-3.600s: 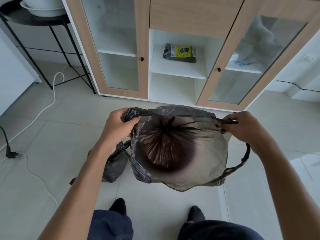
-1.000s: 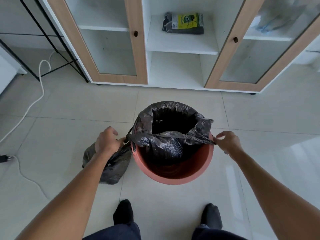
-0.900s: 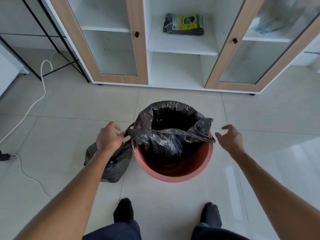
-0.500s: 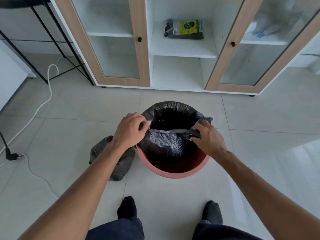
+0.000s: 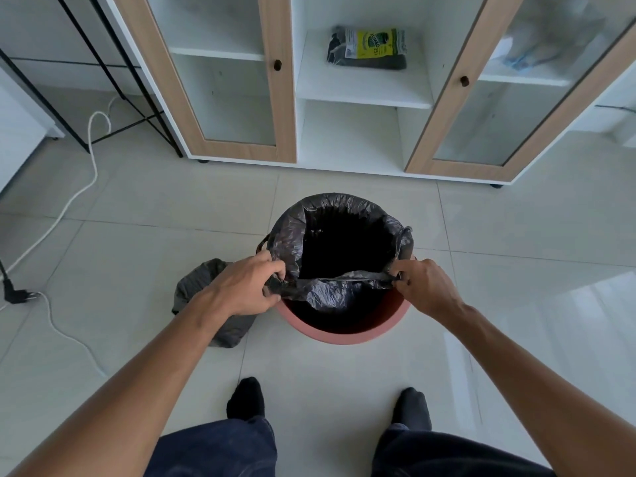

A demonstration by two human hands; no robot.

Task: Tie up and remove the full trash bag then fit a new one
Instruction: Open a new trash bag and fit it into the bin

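Note:
A reddish-pink bin (image 5: 344,333) stands on the tiled floor in front of my feet. A new black trash bag (image 5: 292,228) sits inside it, its far edge folded over the far rim, its near edge stretched taut above the near rim. My left hand (image 5: 241,287) grips the near edge at its left end. My right hand (image 5: 423,287) pinches it at the right end. The full, tied grey-black bag (image 5: 203,280) lies on the floor left of the bin, partly hidden by my left forearm.
A white and wood cabinet (image 5: 278,108) with glass doors stands close behind the bin; a pack of bags (image 5: 371,48) lies on its open middle shelf. A white cable (image 5: 69,201) and black plug (image 5: 15,296) trail on the floor at left, beside a black metal stand (image 5: 113,63).
The new bag has gone from held open in the air into the bin. My hands let go of its sides, moved to the near edge and now pull it apart.

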